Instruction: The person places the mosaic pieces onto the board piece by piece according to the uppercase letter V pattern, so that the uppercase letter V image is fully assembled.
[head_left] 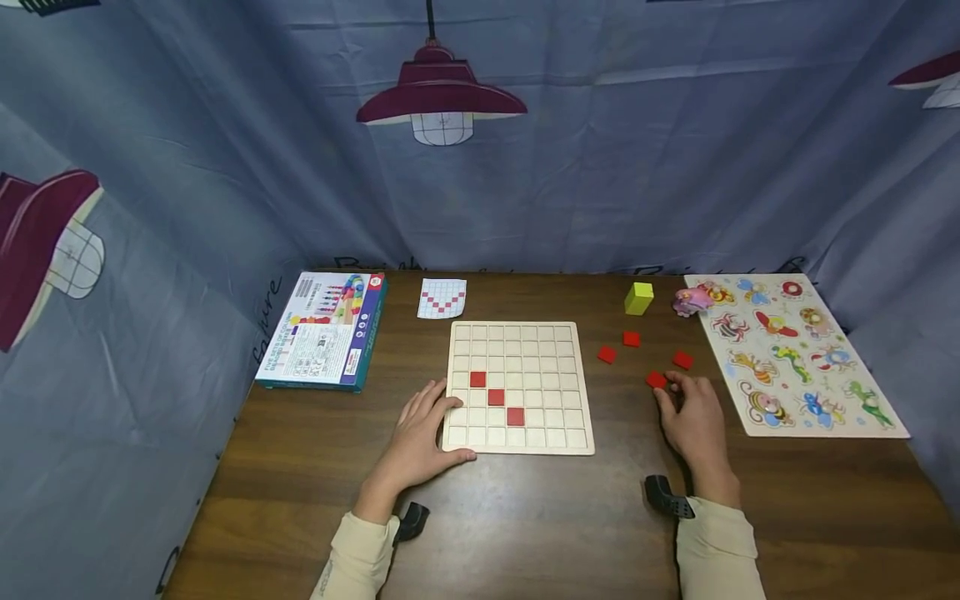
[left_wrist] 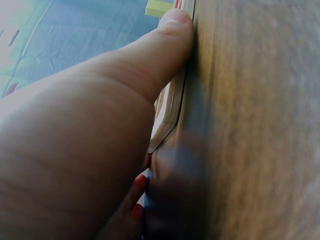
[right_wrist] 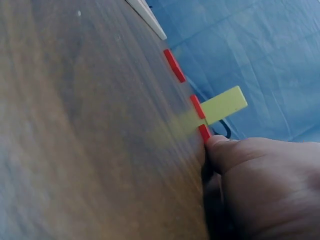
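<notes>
A pale wooden grid board (head_left: 555, 387) lies flat on the table with three red square tiles set in a diagonal, one of them the middle tile (head_left: 496, 397). My left hand (head_left: 415, 442) rests at its near left corner, fingers spread along the left edge and thumb (left_wrist: 172, 37) against the front edge. To the right of the board, my right hand (head_left: 696, 419) pinches a loose red tile (head_left: 656, 380) at the table surface between thumb and index finger. Three more loose red tiles lie close by, including one (head_left: 682, 360) just beyond the fingers.
A small pattern card (head_left: 442, 298) lies behind the board, and a boxed set (head_left: 318, 333) at the left. At the back right stand a yellow block (head_left: 639, 298) and a pink toy figure (head_left: 692, 301), beside a large insect picture board (head_left: 817, 379). A curtain (head_left: 600, 167) hangs behind the table.
</notes>
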